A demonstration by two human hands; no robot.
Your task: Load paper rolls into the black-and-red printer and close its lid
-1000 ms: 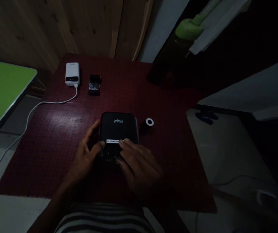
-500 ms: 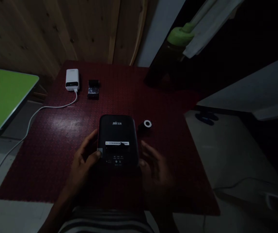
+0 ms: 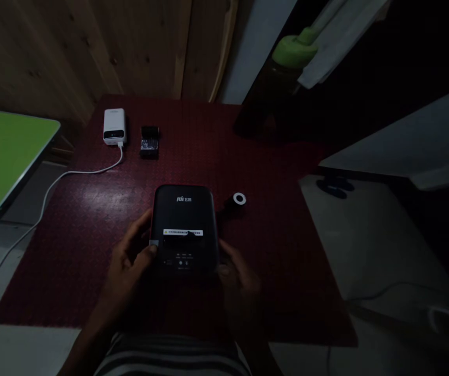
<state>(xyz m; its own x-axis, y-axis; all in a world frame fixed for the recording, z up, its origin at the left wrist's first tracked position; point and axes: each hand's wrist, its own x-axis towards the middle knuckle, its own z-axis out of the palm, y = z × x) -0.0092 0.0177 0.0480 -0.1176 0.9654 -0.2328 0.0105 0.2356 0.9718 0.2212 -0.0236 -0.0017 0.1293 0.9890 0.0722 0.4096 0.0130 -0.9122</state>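
A black boxy device [image 3: 184, 214] with rounded corners lies on the dark red tabletop before me. It carries a white logo, a white warning label and small buttons or icons near its front edge. My left hand [image 3: 125, 266] is closed on its left side, thumb on top and fingers along the edge. At the right side my right hand [image 3: 240, 279] grips the front corner between thumb and fingers. Beyond the device's right edge lies a dark roll with a white ring-shaped end [image 3: 239, 199]. Its near part is hard to make out in the dim light.
A white power bank [image 3: 115, 125] with a white cable [image 3: 71, 172] sits at the back left. Beside it lies a black film ribbon on two rolls [image 3: 149, 142]. A green-capped bottle [image 3: 294, 52] stands at the back right. A green table [image 3: 9, 156] is at the left.
My right hand has moved left and closed on the device's right side. The device has shifted slightly left in view, with my left hand still on it.
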